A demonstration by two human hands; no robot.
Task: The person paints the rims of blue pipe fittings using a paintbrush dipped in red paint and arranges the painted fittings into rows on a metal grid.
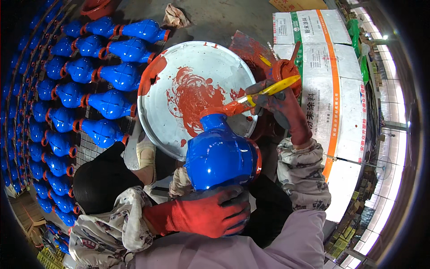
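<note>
My left hand, in a red glove with dark fingers, is wrapped round the near side of a glossy blue metal valve body. The valve body stands in front of me, one neck pointing away and a red-painted flange face at its right. My right hand, in a dark, red-stained glove, grips a paintbrush by its yellow handle. Its red-loaded bristles touch the rim of the far neck. Beyond and under that neck is a round white lid-like disc, smeared with red paint.
Rows of blue valve bodies with red ends lie on a mesh rack at left. A red paint pot with a stick in it stands beyond my right hand. White cartons with orange stripes are at right. A crumpled cloth lies on the floor.
</note>
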